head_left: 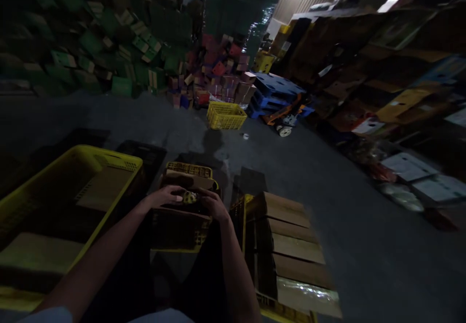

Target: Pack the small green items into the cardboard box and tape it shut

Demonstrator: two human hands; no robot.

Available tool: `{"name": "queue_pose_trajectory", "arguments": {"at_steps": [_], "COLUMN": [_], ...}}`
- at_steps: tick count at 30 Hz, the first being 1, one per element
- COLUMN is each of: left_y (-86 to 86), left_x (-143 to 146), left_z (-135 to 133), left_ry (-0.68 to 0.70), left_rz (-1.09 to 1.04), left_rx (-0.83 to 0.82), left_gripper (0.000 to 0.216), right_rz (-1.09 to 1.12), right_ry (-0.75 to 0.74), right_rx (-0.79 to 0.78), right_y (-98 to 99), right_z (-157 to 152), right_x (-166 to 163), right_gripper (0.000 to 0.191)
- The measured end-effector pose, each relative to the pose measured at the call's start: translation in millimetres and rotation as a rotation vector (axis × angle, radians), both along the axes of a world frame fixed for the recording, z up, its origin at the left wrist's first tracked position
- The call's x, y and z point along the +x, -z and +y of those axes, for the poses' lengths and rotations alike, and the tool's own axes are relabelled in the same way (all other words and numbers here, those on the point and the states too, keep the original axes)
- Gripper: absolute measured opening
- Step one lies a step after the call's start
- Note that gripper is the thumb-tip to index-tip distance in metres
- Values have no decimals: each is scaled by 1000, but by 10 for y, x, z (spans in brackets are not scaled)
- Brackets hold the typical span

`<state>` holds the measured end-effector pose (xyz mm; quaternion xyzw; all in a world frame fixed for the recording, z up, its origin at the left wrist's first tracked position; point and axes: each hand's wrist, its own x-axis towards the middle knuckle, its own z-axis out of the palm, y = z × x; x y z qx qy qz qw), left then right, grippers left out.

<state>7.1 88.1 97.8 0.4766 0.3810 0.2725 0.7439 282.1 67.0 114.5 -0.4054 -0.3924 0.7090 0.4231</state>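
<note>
In front of me a cardboard box (pixel 182 210) with raised flaps (pixel 189 179) sits on a yellow crate (pixel 174 250). Over its opening, a small yellow-and-dark patterned item (pixel 190 197) lies between my two hands; dimness hides its exact kind. My left hand (pixel 165 196) is at its left side, with the thumb against it. From the right, my right hand (pixel 214 205) reaches in with curled fingers at the item's other side. Shadow covers the inside of the box.
A large yellow bin (pixel 120 187) with cardboard inside stands at left. On the right, several cardboard boxes (pixel 291 240) fill another crate. Farther off are a yellow crate (pixel 226 116), blue pallets (pixel 276 87), an orange pallet jack (pixel 286 114) and heaped boxes (pixel 120 60).
</note>
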Motion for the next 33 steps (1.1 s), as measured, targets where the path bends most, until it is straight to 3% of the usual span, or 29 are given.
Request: {"name": "queue_pose_trajectory", "arguments": {"at_steps": [6,9,13,17,21,24,28,33], "left_y": [-17,-35,20,89,44,-18,-5,138], "left_x": [-48,-28,-7,21,49,43,32,60], "left_z": [28,37,61,76,77,88,112,129], "left_ry": [-3,-2,-80,-167,-68,-53,-56,-76], "left_rz": [145,69,-60,-45,77,138,126,118], "left_rx": [172,113,-17,-11,91,207,315,321], "left_gripper": [64,62,76,84,65,51,50,52], "right_rz": [2,-63,-71,-87,-115,-99,-87,-81], "right_ry": [52,24,7,-20,14,2,0,-40], "right_rx": [-136,-91,13,75,106,84,25,45], "right_y": [24,66,100,91,48,18,43,111], "right_z": [-12,-25,6,41,47,42,30,1], "right_x": [-11,-26,-9,20,28,24,23,31], "right_gripper": [62,62,59,46,36,39,46,49]}}
